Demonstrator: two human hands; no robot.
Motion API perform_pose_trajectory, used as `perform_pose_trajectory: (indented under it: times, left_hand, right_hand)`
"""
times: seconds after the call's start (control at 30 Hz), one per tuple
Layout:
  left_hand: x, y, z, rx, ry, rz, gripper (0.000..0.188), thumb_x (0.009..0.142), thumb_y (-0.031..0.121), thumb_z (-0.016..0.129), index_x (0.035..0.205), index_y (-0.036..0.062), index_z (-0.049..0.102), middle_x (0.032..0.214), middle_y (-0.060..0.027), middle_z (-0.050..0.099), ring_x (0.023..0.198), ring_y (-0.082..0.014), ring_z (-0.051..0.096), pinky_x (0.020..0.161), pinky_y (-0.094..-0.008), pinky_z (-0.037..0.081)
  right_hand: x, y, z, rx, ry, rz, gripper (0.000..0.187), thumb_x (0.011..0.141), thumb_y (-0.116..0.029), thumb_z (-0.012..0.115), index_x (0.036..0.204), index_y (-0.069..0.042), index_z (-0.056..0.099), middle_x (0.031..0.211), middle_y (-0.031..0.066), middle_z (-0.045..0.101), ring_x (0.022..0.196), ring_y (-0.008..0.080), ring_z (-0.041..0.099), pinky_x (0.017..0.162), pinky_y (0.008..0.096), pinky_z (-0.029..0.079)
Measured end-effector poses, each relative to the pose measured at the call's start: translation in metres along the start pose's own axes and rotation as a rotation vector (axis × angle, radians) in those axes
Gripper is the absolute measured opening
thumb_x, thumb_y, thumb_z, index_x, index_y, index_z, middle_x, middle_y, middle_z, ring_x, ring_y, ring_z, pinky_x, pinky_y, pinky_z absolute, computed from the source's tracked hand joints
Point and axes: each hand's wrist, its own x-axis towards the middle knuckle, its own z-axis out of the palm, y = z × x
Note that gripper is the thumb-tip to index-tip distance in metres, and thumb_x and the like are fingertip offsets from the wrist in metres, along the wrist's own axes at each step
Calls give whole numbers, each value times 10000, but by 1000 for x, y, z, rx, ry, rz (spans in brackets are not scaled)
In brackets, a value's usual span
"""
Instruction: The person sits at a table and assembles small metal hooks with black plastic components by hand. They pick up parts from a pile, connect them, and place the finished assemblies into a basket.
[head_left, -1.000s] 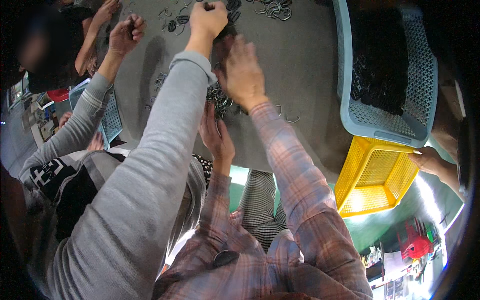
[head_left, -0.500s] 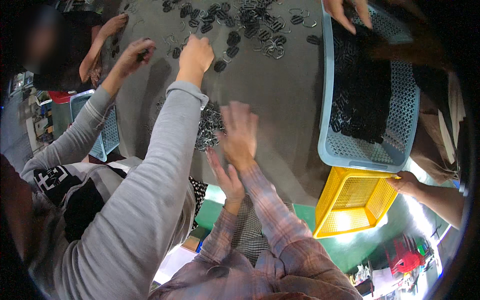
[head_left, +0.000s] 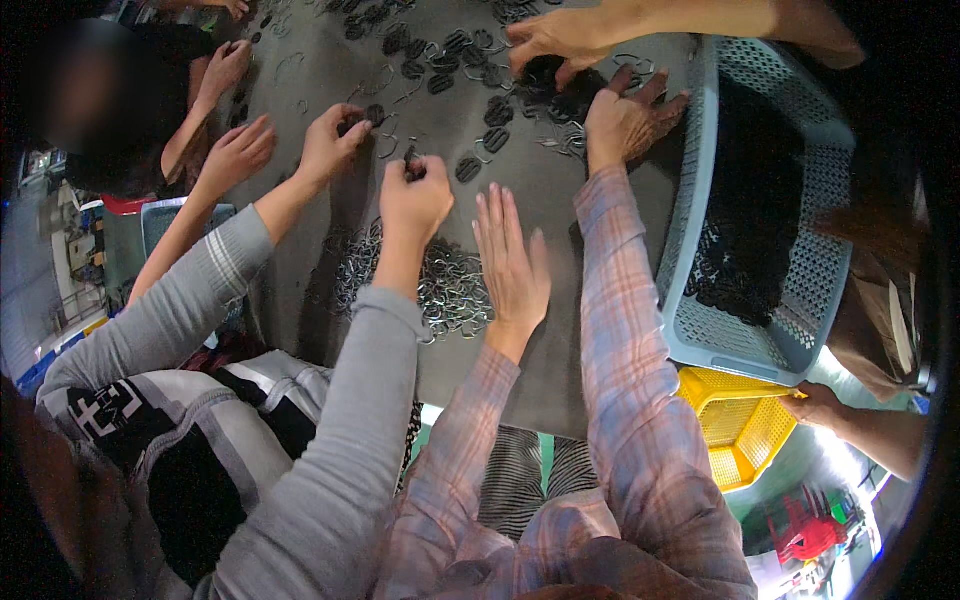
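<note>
My left hand [head_left: 512, 265] is open, fingers stretched out, beside a pile of silver bent-wire metal pieces [head_left: 455, 300] on the grey table. My right hand [head_left: 630, 118] reaches farther forward and to the right, its fingers spread over the table. Near its fingertips lie a few silver wire pieces [head_left: 570, 143] and black parts. Black slotted oval plastic pieces [head_left: 497, 111], some with silver wire loops, are scattered ahead of my hands. Across from me, a co-worker's hand [head_left: 560, 42] is over the same black pieces, close to my right hand.
A blue-grey basket [head_left: 690, 215] heaped with black pieces stands at the right. Below it, another person's hand [head_left: 815, 407] holds a yellow basket [head_left: 735, 430]. At my left, a grey-sleeved co-worker's hands [head_left: 415, 195] work above the pile, their forearm close to my left arm.
My right hand has moved from beside the metal pile, forward and right to the scattered pieces. My left hand has moved forward beside the pile. A co-worker's hand has come from the basket over the table.
</note>
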Motion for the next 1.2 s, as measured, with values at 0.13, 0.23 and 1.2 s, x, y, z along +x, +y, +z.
perform_pose_trajectory:
  times: [0.13, 0.23, 1.2]
  left_hand:
    - [17, -21, 4, -42, 13, -19, 634, 875, 112, 510, 1430, -13, 229, 1496, -200, 199, 1386, -403, 146, 1113, -509, 150]
    - [19, -38, -1, -47, 51, -49, 654, 871, 119, 519, 1432, -17, 212, 1496, -217, 176, 1383, -423, 129, 1114, -513, 138]
    - [-7, -22, -30, -323, -225, -289, 288, 775, 12, 594, 1055, 59, 646, 1046, -134, 601, 937, -301, 614, 876, -378, 483]
  right_hand:
    - [14, 8, 21, 37, 30, -103, 566, 916, -402, 450, 1349, -39, 420, 1402, 250, 343, 1324, 419, 271, 1094, 490, 209]
    - [15, 12, 31, 54, -33, -167, 549, 920, -406, 459, 1308, -19, 465, 1365, 217, 416, 1310, 417, 297, 1107, 493, 195]
    - [-123, 77, -214, 97, -584, -336, 140, 766, -8, 650, 896, -49, 683, 898, 96, 631, 851, 265, 597, 761, 369, 481]
